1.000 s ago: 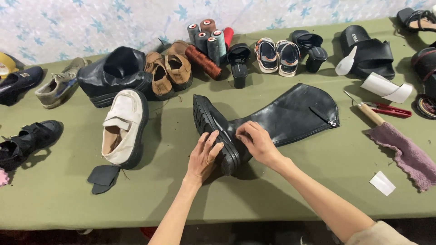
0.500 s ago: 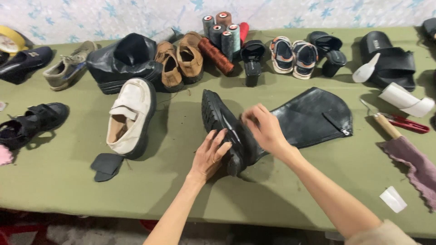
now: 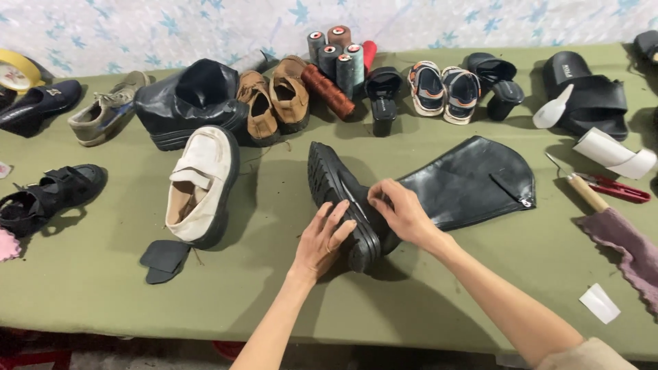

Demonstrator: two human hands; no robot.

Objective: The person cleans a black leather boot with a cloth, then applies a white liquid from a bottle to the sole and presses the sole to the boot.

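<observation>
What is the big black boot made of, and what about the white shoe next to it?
The black boot under both hands looks like smooth leather or imitation leather: its tall shaft shines softly and lies flat in folds. Its sole looks like rubber, matte with moulded ridges. The white shoe seems to be leather too, slightly glossy, creased and scuffed, though it could be synthetic.

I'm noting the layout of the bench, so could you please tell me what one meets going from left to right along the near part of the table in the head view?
Black sandal → dark cut patch → white shoe → left hand → right hand → tall black boot → white paper scrap.
</observation>
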